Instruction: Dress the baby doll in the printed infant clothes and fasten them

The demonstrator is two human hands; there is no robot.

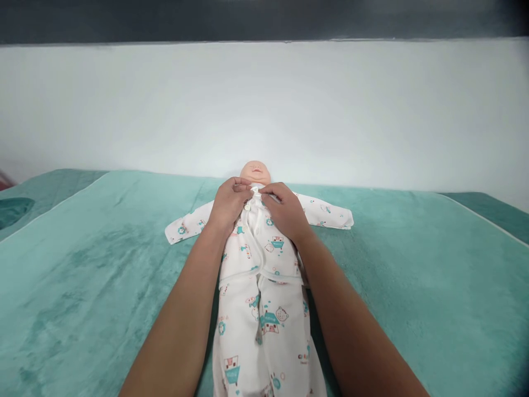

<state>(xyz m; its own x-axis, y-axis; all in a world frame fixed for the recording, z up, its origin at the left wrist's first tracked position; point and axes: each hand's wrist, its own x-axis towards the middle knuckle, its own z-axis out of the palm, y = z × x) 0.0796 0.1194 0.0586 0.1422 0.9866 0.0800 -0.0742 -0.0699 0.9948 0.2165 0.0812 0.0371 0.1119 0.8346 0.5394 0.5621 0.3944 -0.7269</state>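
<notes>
A baby doll point(255, 171) lies on its back with its head away from me. It wears a white baby shirt point(243, 251) with a teal and red print, its sleeves spread to both sides. At the neckline, my left hand point(230, 204) pinches the left side of the collar, fingertips close under the doll's chin. My right hand point(286, 210) is closed on the collar's other side, thumb and fingers bent. Between the fingertips the collar fabric is bunched. Below the left fingers sits a small pale button point(247, 207). Matching trousers point(281, 331) stretch toward me between my forearms.
Under the doll is a teal plush cover point(115, 275) with light piping near its sides. A white wall point(264, 105) rises just behind the doll's head, with a dark band point(264, 21) along the top. Something reddish point(5, 181) shows at the far left edge.
</notes>
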